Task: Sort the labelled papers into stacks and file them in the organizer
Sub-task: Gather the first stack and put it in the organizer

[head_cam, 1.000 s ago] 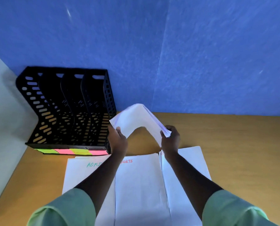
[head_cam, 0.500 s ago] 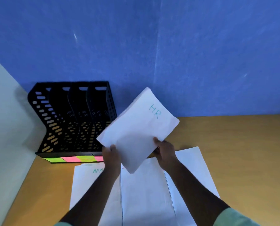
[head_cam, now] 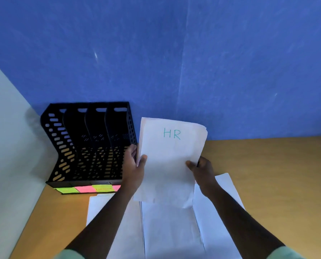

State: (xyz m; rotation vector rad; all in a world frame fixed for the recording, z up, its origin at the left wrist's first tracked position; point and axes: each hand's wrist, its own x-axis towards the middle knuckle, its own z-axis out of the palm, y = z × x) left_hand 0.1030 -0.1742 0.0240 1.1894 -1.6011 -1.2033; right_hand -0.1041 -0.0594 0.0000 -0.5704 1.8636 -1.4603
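Observation:
I hold a white paper stack labelled "HR" (head_cam: 170, 157) upright above the desk, its written face toward me. My left hand (head_cam: 134, 165) grips its left edge and my right hand (head_cam: 202, 170) grips its right edge. Just left of the stack stands a black slotted organizer (head_cam: 88, 144) with several empty compartments and green and pink sticky labels (head_cam: 88, 189) along its front. Three white paper piles lie flat below my arms: a left pile (head_cam: 98, 208), a middle pile (head_cam: 171, 230) and a right pile (head_cam: 223, 195).
A wooden desk (head_cam: 277, 174) extends to the right of the piles. A blue wall (head_cam: 193, 62) rises behind the desk, and a pale side wall (head_cam: 10, 146) closes off the left beside the organizer.
The HR stack went from bent over in my hands to tilted, and now stands straight with its label facing me. My view has tipped upward.

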